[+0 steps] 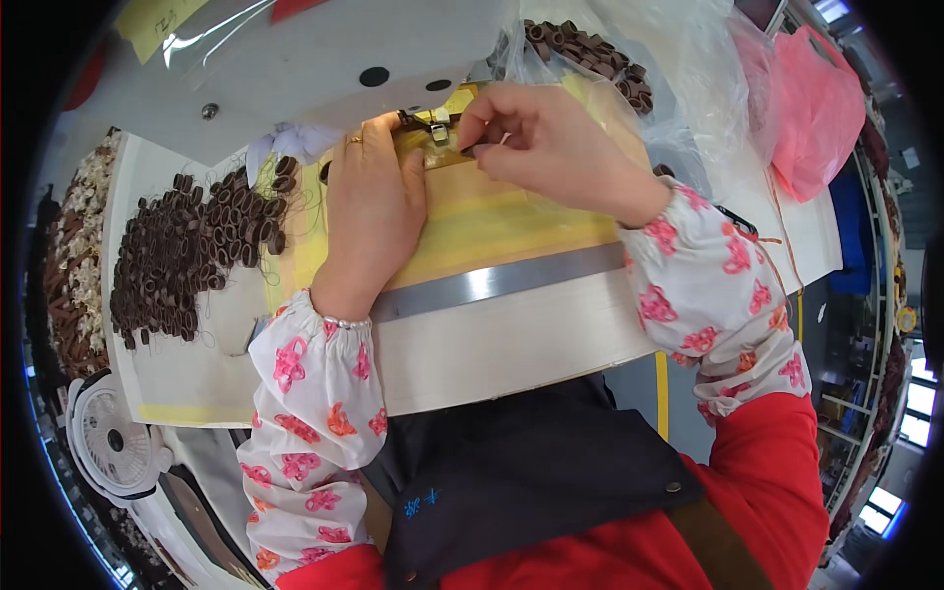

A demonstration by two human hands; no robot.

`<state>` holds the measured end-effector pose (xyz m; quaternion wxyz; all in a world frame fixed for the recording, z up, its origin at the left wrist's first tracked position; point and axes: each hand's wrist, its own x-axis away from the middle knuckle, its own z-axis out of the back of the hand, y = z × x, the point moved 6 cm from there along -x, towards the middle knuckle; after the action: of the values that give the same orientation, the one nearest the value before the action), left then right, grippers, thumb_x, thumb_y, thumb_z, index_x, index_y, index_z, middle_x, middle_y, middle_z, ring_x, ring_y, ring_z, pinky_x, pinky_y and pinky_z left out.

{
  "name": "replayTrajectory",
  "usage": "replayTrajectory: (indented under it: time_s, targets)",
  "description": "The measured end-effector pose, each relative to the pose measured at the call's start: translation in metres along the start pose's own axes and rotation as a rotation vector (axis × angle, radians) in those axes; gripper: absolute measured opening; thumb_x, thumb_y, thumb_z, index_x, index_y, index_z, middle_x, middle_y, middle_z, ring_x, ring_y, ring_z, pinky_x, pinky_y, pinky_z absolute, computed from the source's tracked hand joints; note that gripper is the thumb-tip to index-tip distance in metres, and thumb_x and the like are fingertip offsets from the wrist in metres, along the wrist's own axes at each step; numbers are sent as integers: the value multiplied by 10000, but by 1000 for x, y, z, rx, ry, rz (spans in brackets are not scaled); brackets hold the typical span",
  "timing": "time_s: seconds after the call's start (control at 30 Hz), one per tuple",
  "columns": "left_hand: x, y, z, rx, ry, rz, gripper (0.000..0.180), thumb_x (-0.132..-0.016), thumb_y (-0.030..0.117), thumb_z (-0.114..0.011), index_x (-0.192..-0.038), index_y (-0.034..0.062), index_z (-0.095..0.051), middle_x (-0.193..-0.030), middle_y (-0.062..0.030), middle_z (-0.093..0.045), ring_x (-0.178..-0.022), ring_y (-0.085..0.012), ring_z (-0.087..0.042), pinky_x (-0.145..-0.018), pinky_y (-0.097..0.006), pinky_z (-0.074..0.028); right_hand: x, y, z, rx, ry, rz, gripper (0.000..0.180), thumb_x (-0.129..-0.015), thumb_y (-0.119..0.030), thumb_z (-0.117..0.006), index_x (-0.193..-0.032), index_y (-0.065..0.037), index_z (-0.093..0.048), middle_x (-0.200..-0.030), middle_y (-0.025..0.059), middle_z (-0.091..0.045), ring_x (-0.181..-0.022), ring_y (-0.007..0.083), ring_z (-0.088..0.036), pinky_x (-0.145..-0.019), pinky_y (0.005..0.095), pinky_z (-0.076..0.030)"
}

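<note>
Beside the presser foot [440, 130] of a sewing machine [324, 79], my right hand [560, 147] pinches a small dark piece [470, 150] between thumb and fingers. Most of that piece is hidden by the fingertips. My left hand [374, 202] lies flat on the yellow-taped machine bed [492, 211], its fingers stretched toward the foot from the left. The ends of those fingers are partly lost under the machine head. Left of this hand, many sewn brown loops [187, 256] lie heaped with loose threads. More brown loops [590, 59] sit in a clear plastic bag behind my right hand.
A metal strip [492, 282] runs along the near part of the bed. To the right are clear plastic sheeting [688, 69] and a pink plastic bag [811, 118]. A small white fan [113, 440] stands off the table's left corner.
</note>
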<state>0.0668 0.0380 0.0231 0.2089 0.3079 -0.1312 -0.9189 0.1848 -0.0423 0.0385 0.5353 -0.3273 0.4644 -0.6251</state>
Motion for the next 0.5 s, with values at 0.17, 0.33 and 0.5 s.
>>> replayTrajectory:
  time_s: [0.17,0.33,0.5]
  targets:
    - [-4,-9,-2,-14,-55,79,182,-825,116,-572,-899,-16,-472,-763,-157,-536,-717,-332,-523,-653,-376,-423,-9,24,-13,-48,18,-48,114,-748,-7,-563,-860,17,-562,-743,16,-571,-681,67,-530,-595,202,-439]
    - [-5,-16,-2,65,-95,103,157,-850,136,-561,-857,-6,-494,-684,-101,-549,-599,-230,-512,-594,-289,-413,-3,22,-11,11,132,64,133,-737,-10,-567,-864,28,-561,-749,60,-589,-669,124,-569,-578,241,-465]
    - [3,-6,2,525,-148,305,194,-859,182,-552,-846,-11,-541,-664,-83,-556,-593,-164,-527,-565,-279,-413,1,12,-12,47,273,300,233,-731,54,-550,-958,5,-534,-901,106,-582,-756,206,-604,-620,293,-496]
